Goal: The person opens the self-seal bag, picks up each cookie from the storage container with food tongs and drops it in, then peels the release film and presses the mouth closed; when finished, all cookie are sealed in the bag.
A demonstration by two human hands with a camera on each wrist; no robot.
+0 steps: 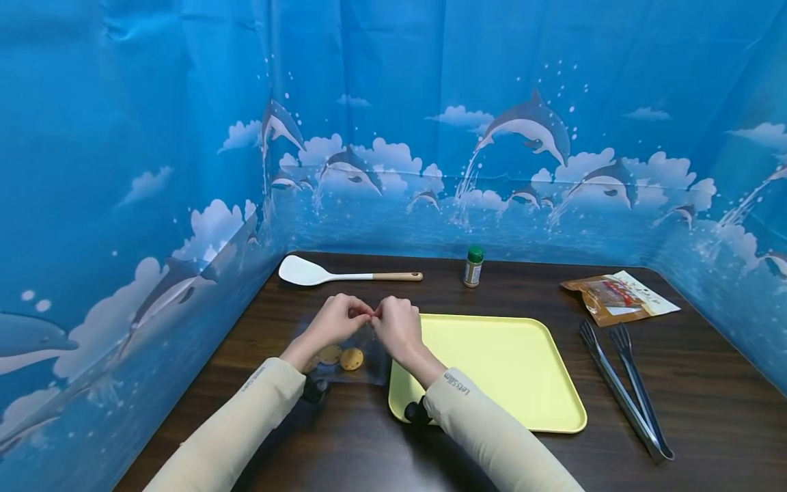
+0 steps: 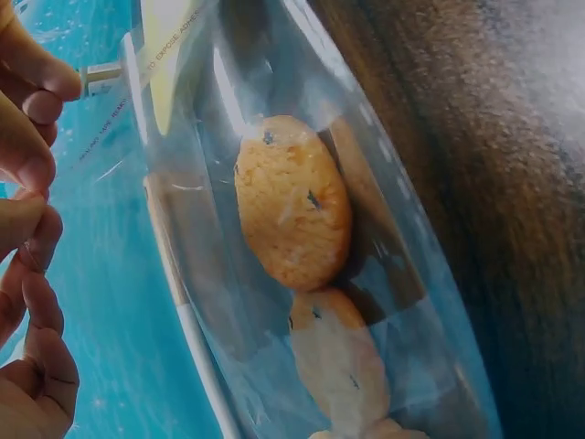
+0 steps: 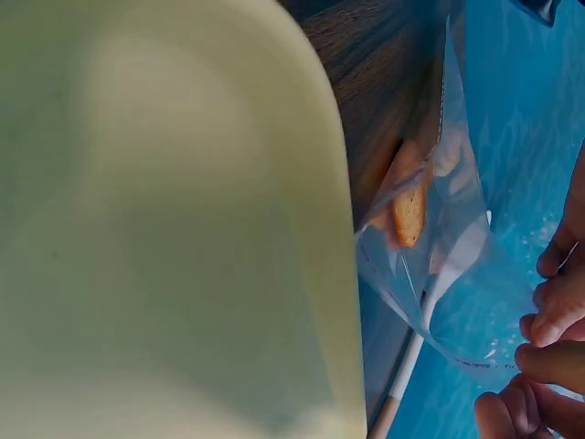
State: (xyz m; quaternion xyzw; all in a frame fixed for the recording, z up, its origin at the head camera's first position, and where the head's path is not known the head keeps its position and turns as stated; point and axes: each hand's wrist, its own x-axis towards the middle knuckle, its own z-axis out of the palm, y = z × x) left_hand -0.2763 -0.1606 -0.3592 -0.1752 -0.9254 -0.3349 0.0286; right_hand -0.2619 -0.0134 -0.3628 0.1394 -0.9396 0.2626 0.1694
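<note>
A clear plastic bag (image 1: 374, 372) with several round, browned cookies (image 1: 352, 359) inside stands between my forearms, just left of the yellow tray. My left hand (image 1: 337, 320) and right hand (image 1: 397, 329) meet over it, thumbs and fingertips pinching its top edge close together. Small print runs along that edge in the left wrist view, where speckled cookies (image 2: 292, 201) show through the film. From the right wrist, the bag (image 3: 466, 247) stretches toward the fingers of both hands, with my right hand (image 3: 539, 402) below the left.
The yellow tray (image 1: 498, 369) lies beside my right wrist. Behind are a white spatula (image 1: 307, 271) with a wooden handle and a green-capped seasoning bottle (image 1: 473, 268). To the right lie metal tongs (image 1: 627, 389) and a brown-and-white food packet (image 1: 617, 297). A dolphin-print curtain (image 1: 393, 123) encloses the table.
</note>
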